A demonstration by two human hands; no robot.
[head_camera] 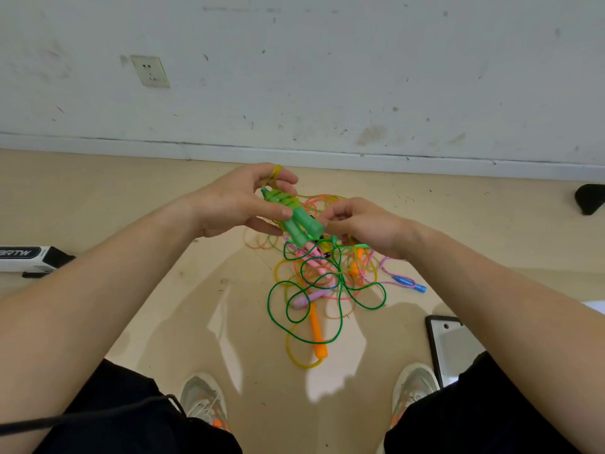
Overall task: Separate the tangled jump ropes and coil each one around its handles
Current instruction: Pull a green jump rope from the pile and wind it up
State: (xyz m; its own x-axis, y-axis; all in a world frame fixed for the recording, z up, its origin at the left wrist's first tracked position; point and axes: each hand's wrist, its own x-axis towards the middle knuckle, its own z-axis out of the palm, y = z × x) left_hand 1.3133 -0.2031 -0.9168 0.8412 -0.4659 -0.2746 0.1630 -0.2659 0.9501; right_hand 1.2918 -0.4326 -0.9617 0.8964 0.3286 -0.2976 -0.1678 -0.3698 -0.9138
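Left of the tangle [324,283], a white box [29,257] lies on the floor [203,306], well apart from the ropes. Just above the tangle's far edge, your left hand [235,204] grips the pair of green handles [296,221] side by side. The thumb clamps across them, apparently so that the yellow-green cord [281,196] wound round their upper ends cannot slip. One loop of that cord is hooked over a finger. Your right hand [363,224], also above the tangle, has its fingers curled and pinches at the butt ends of the same handles, likely steadying them. Whether it also holds a cord cannot be told. Below both hands the tangle rests on the floor, with a dark green cord [340,309] looping over pink and yellow strands. The count is two green handles in hand and, in the tangle, two orange handles [319,335] and one lilac handle [306,298]. The pink ones are half buried and cannot be counted. One blue handle [409,283] pokes out at the tangle's right edge. Right of the tangle lies one phone [453,347]. By the look of it one rope is nearly coiled, and the others are not yet separated.
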